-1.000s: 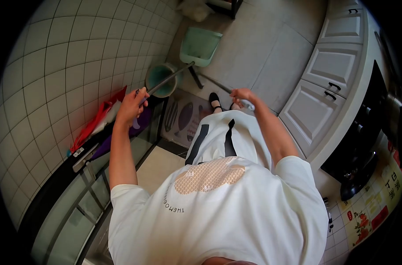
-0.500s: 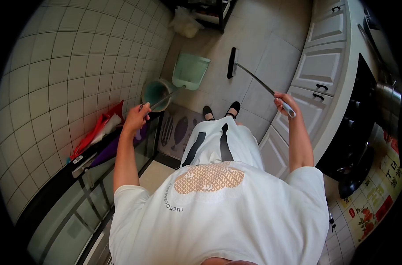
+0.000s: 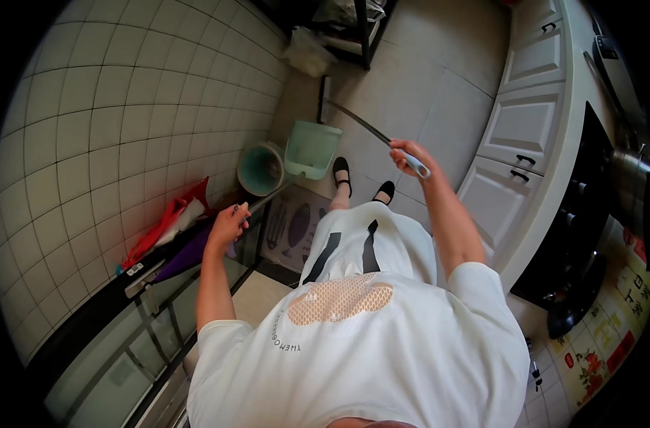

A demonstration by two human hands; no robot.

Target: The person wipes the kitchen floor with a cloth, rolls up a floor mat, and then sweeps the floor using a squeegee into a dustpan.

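Observation:
My left hand (image 3: 229,225) is closed round the handle of a pale green dustpan (image 3: 312,148), which rests on the floor beside a round bin (image 3: 261,170). In my right hand (image 3: 410,157) is the upper handle of a broom (image 3: 368,126); its grip end sticks out below my fingers. The narrow dark broom head touches down just beyond the dustpan's far edge, near a whitish plastic bag.
The plastic bag (image 3: 308,53) lies by a black rack (image 3: 364,36). White cabinets (image 3: 522,125) and a counter with a black hob (image 3: 567,214) run along the right. A patterned mat (image 3: 289,227) lies near my feet; a tiled wall (image 3: 139,107) stands at the left.
The broom first swung away to the right, then back left to beyond the dustpan, and my right hand moved left with it. The dustpan now appears lower in view.

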